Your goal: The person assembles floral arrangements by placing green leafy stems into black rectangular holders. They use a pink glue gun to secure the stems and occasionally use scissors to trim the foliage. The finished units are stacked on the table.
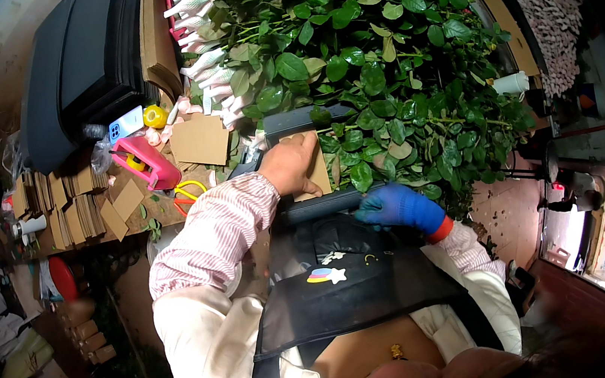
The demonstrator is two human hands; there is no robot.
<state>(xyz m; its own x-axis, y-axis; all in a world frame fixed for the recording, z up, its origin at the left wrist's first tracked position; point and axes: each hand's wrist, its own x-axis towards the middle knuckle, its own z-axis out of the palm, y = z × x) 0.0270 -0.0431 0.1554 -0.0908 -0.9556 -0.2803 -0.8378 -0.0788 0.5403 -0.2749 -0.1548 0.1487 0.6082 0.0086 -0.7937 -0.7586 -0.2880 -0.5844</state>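
Observation:
My bare left hand [291,166] lies over a small tan cardboard piece [321,173], fingers bent over its far side and thumb at its near side. The cardboard rests at the leafless end of a bunch of leafy green stems [381,153]. A dark grey sheet [312,208] shows as raised strips on the near and far sides of that bunch. My right hand [398,207], in a blue knitted glove with a red cuff, is at the near strip's right end. Its fingers are curled together; what lies between them is hidden.
A large pile of leafy stems [373,22] with white-netted heads [206,65] fills the table's far side. At left are a pink tape dispenser [148,162], scissors with orange and yellow handles [186,194], a phone [126,124], loose cardboard [200,139] and stacked black sheets [101,55].

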